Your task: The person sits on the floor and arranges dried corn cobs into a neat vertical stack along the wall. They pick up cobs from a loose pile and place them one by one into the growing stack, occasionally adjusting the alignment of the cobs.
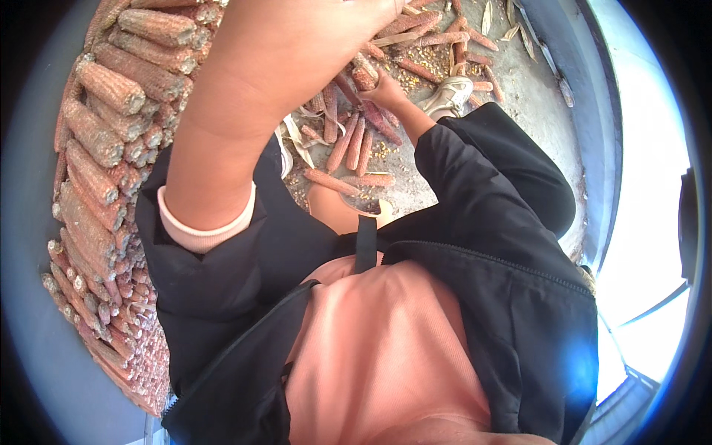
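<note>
My right hand [386, 93] is closed around a corn cob [365, 77], which points up and away from me over the pile on the floor. My left forearm crosses the upper left of the view, close to the camera. Only part of my left hand [356, 16] shows at the top edge; its fingers are cut off, so what it holds or touches is hidden. Below my right hand, several bare reddish cobs [356, 146] lie on the concrete floor, with loose yellow kernels [384, 150] and dry husks [300, 146] around them.
Stacked cobs [111, 86] form a high bank on the left. More cobs [420, 69] and kernels lie scattered beyond my right hand, beside a light shoe [451, 93]. A tan curved object [328, 208] sits between my legs. A low grey wall [603, 122] curves along the right.
</note>
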Tool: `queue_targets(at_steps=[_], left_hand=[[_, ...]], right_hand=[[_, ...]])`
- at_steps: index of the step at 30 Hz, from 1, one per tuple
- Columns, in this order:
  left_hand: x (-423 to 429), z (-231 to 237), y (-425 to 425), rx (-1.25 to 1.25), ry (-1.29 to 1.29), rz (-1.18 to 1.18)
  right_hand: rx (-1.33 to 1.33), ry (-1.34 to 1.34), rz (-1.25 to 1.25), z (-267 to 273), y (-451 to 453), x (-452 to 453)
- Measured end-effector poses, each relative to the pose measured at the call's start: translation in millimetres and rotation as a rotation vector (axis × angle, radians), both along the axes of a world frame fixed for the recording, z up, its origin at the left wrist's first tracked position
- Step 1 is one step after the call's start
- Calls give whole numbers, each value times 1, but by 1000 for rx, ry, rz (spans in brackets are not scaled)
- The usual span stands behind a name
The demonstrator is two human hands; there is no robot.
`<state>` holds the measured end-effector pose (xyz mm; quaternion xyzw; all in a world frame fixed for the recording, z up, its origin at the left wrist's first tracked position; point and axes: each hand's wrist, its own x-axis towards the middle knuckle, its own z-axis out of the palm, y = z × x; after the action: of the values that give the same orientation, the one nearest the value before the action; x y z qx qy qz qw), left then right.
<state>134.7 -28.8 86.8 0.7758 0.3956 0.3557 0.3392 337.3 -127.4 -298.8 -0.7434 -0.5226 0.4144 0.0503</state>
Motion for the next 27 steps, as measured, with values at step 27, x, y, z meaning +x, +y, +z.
queue_targets(at_steps=[27], left_hand=[[-9, -47, 28, -382, -387, -28]], right_hand=[[62, 1181, 216, 345, 85, 30]])
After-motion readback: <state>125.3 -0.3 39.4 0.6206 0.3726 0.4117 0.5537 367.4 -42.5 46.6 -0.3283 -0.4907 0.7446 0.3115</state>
